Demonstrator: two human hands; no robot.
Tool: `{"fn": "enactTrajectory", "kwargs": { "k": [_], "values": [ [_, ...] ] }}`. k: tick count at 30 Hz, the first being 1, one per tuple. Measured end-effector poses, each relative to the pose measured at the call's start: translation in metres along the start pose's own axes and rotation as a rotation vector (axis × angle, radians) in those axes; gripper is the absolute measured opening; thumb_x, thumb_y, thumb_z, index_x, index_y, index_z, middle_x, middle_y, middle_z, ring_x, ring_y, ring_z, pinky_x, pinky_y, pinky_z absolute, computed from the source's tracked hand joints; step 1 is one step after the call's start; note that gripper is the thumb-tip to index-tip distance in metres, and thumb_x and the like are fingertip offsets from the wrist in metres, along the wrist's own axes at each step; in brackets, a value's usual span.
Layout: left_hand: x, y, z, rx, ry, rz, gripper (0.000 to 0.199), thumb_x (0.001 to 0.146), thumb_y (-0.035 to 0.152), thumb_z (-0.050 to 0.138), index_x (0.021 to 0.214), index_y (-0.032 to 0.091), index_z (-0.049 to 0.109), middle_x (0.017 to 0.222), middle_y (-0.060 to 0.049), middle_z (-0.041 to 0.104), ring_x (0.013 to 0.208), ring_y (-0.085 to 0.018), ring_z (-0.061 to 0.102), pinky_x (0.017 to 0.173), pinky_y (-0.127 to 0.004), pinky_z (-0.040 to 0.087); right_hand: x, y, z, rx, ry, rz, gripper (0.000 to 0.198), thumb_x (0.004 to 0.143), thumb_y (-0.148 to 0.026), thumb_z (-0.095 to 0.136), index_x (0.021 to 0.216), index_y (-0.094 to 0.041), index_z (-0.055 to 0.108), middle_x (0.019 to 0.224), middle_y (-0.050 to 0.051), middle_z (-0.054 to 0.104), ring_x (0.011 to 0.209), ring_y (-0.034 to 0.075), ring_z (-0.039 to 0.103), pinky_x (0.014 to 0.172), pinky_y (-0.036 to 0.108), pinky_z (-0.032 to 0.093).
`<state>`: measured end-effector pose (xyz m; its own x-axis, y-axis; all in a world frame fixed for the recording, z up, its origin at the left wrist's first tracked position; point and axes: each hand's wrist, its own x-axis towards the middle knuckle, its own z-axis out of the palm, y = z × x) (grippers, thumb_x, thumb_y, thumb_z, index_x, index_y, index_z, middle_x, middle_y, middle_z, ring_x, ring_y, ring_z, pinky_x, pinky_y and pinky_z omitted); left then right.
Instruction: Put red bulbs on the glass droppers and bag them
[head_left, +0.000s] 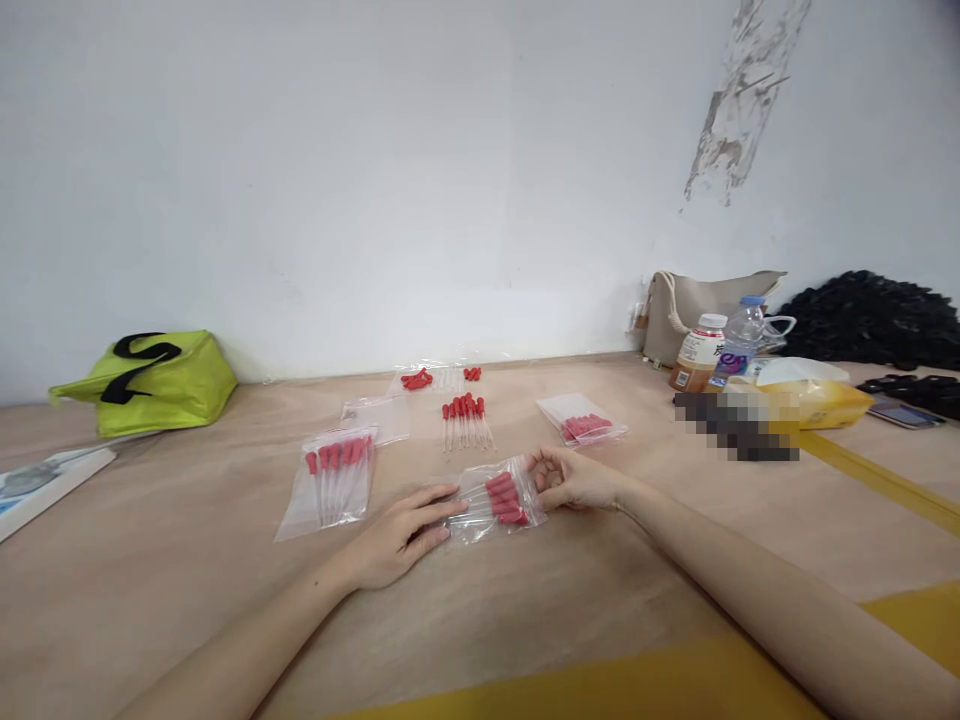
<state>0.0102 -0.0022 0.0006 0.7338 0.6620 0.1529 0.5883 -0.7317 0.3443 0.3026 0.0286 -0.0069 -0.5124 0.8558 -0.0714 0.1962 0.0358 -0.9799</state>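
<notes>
A clear plastic bag [480,512] of several glass droppers with red rubber bulbs lies flat before me, bulbs to the right. My left hand [397,535] rests at its left end, fingers stretched out over the plastic. At the right edge, my right hand [574,482] pinches the bag between thumb and curled fingers. Loose droppers [466,420] with red bulbs lie in a row behind it. To the left is another filled dropper bag [330,480]; beyond my right hand lies a third filled bag [583,420].
An empty-looking clear bag [379,418] lies behind the left bag. Red bulbs [417,380] and glass tubes lie near the wall. A yellow-green bag [165,385] stands at left. Bottles [699,355], a beige bag [660,320], a yellow tissue pack [829,400] and a phone [906,414] are at right.
</notes>
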Motion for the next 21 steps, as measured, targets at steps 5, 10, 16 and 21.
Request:
{"fn": "enactTrajectory", "kwargs": {
  "k": [5,10,16,21],
  "values": [
    [-0.0004,0.0001,-0.0003,0.007,-0.005,-0.008,0.036,0.09,0.031,0.036,0.126,0.034,0.04,0.136,0.002,0.035,0.122,-0.019,0.034,0.1,-0.037,0.031,0.0054,0.0064,0.0008,-0.026,0.008,-0.091,0.029,0.057,-0.031,0.071,0.077,-0.013,0.06,0.052,-0.007,0.045,0.047,0.003,0.038,0.045,0.016,0.029],
    [-0.0003,-0.0016,0.0004,0.01,-0.005,-0.015,0.036,0.09,0.031,0.036,0.125,0.034,0.041,0.136,0.002,0.035,0.122,-0.02,0.034,0.1,-0.037,0.032,0.0057,0.0065,0.0031,-0.17,-0.084,-0.02,0.032,0.048,-0.035,0.075,0.068,-0.012,0.065,0.05,-0.004,0.05,0.046,0.005,0.04,0.044,0.018,0.03],
    [-0.0005,-0.0018,-0.0006,0.012,0.004,-0.003,0.036,0.09,0.031,0.036,0.126,0.033,0.04,0.135,0.001,0.036,0.121,-0.02,0.036,0.099,-0.038,0.032,0.0065,0.0114,0.0075,-0.307,0.019,-0.116,0.031,0.053,-0.039,0.072,0.068,-0.014,0.063,0.052,-0.004,0.05,0.047,0.005,0.04,0.042,0.017,0.03],
    [-0.0003,0.0011,-0.0025,0.016,0.005,-0.003,0.036,0.09,0.031,0.037,0.125,0.034,0.041,0.135,0.001,0.037,0.119,-0.021,0.037,0.098,-0.039,0.034,0.0077,0.0086,0.0083,-0.173,0.076,-0.013,0.036,0.049,-0.03,0.076,0.073,-0.015,0.053,0.056,-0.006,0.051,0.043,0.004,0.043,0.04,0.016,0.033]
  ]
}}
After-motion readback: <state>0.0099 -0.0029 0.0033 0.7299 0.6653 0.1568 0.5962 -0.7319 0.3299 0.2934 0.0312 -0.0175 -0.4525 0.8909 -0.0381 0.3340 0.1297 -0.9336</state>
